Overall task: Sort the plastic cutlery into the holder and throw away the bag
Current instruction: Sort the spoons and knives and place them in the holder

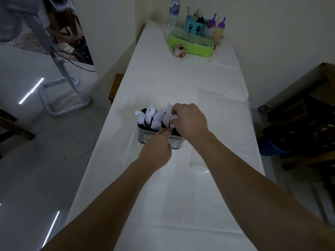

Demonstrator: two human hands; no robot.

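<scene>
At the table's (181, 196) far end stand a water bottle (172, 17) and green tray (192, 43). Mid-table, the metal holder (145, 135) bristles with white plastic spoons (155, 117); the right hand (190, 120) pinches some, the left hand (155, 151) pinches one at the rim.

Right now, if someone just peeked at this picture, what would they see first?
Two bare hands meet over a shiny metal holder packed with white plastic spoons in the middle of the long white-covered table. At the far end sits a bright lime-green plastic tray beside purple-capped squeeze bottles.
</scene>
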